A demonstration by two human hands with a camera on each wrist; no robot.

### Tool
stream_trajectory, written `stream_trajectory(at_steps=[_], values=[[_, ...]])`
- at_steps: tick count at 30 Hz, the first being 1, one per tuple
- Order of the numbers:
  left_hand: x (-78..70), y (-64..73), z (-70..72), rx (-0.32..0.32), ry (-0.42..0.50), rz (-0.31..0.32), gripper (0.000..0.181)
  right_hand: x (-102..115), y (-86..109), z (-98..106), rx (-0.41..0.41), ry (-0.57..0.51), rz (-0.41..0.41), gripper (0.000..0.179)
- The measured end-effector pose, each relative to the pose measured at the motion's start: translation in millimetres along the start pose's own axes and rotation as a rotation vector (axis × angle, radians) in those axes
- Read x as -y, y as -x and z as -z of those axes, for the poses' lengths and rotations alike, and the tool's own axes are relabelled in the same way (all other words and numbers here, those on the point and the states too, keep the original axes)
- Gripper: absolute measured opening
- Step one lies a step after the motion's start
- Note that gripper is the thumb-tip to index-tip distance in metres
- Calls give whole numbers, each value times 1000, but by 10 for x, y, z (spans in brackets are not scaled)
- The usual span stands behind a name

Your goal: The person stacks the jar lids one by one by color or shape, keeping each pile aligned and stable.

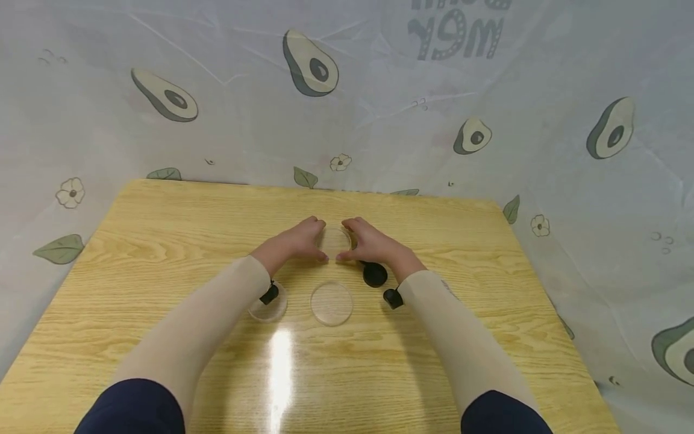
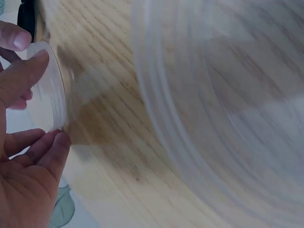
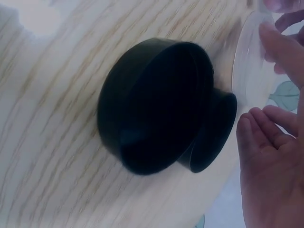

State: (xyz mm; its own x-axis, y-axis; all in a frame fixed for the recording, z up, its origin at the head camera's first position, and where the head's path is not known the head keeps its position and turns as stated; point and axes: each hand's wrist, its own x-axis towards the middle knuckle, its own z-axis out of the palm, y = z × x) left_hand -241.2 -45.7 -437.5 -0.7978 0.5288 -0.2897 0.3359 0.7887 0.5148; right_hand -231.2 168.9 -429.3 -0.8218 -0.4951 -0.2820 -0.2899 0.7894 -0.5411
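Note:
At the middle of the table, a clear round plastic lid (image 1: 335,240) is between my two hands. My left hand (image 1: 303,240) holds it from the left side. In the left wrist view, the fingertips (image 2: 59,137) meet the lower rim of the lid (image 2: 57,90) and the thumb overlaps its face. From the other side, my right hand (image 1: 374,242) spans the same lid, its fingertips right at the rim in the right wrist view. Beside the right hand stands a black round cup-like piece (image 1: 375,275), with a second black round piece (image 3: 213,133) just behind it.
Two more clear round lids lie nearer the body: one in the middle (image 1: 332,304) and one by the left wrist (image 1: 268,307). The wooden table (image 1: 162,253) ends at the back against an avocado-print cloth (image 1: 379,120). Light glares on the front tabletop.

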Motion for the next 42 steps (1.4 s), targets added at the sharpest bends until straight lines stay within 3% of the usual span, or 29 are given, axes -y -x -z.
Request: stream_trajectory(at_steps=[13,19,33,42], values=[[-89,-57,-53,-34,-156,19,78,29,-69,-31,33,130,3,90],[-91,-88,-74,-49,-172,21,75,22,-68,-40,19,160,15,88],[-98,-55,-97,-75,-95,-11,78,-55,-34,-35,-29,127,65,87],[-69,54,-80,-94,-29,-43,87,-1,57,-18,-51,92,64,89]])
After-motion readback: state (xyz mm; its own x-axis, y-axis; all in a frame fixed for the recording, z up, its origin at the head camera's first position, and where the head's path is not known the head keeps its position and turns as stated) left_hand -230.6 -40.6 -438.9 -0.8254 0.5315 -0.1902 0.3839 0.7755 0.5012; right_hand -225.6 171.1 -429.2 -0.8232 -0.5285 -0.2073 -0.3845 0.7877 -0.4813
